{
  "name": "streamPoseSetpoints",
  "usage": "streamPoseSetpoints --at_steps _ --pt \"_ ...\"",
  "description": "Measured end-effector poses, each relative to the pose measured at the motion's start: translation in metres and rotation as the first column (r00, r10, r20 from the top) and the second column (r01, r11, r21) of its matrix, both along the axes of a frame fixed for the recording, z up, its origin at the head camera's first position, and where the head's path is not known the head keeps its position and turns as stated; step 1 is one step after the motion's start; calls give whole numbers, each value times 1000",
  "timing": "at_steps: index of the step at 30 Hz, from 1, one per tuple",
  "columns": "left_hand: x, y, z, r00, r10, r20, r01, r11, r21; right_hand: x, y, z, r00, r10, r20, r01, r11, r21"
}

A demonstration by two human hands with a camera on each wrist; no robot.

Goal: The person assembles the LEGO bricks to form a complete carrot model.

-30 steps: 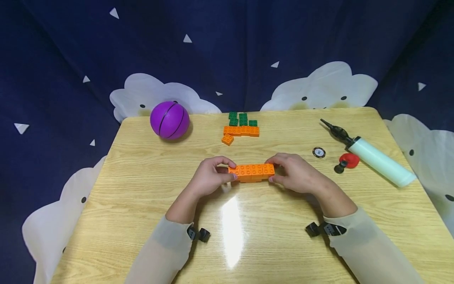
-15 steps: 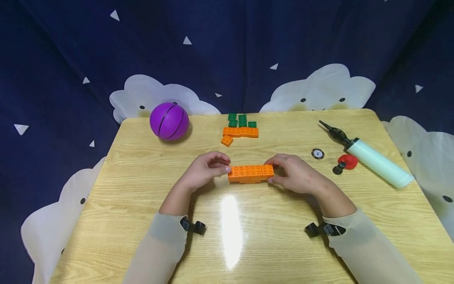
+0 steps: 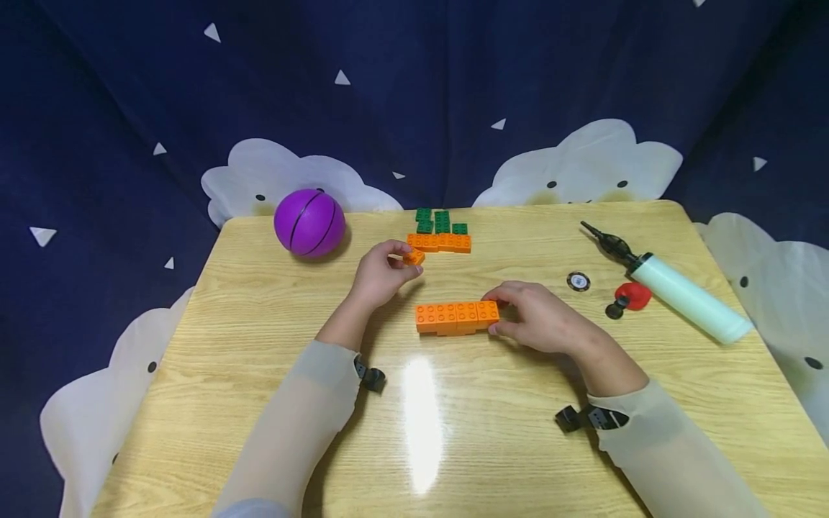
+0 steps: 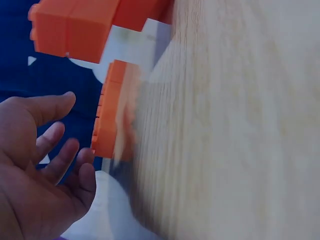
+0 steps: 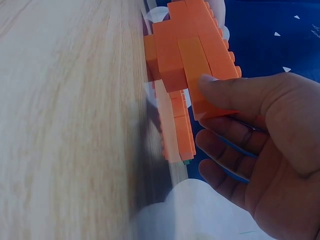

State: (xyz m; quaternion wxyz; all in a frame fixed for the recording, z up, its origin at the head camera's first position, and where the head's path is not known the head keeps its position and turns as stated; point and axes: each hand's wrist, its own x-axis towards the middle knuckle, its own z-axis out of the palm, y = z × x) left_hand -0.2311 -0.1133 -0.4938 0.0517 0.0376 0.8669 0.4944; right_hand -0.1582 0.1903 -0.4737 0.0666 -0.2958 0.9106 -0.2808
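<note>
- Pinching the long orange block by its right end, mid-table: that's the right hand, thumb and fingers clamped on.
- Left hand has thumb and fingers apart around the small orange brick, can't tell if they're touching.
- Brick's right by the orange row.
</note>
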Motion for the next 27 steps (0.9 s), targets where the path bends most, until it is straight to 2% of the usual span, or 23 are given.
streamPoseSetpoints --at_steps 6,15,21,27 --pt "-14 10 -6 998 47 -39 -50 995 -88 0 -1 0 1000 -6 3 6 1000 -1" --pt "-22 14 -15 996 85 -30 -89 978 -187 -1 0 1 1000 -5 -6 5 1000 6" --pt "-23 13 -16 994 106 -32 -110 978 -179 0 1 2 1000 -4 -6 4 1000 0" --pt "-16 6 -17 994 113 -6 -113 987 -118 0 0 1 1000 -5 -4 5 1000 4"
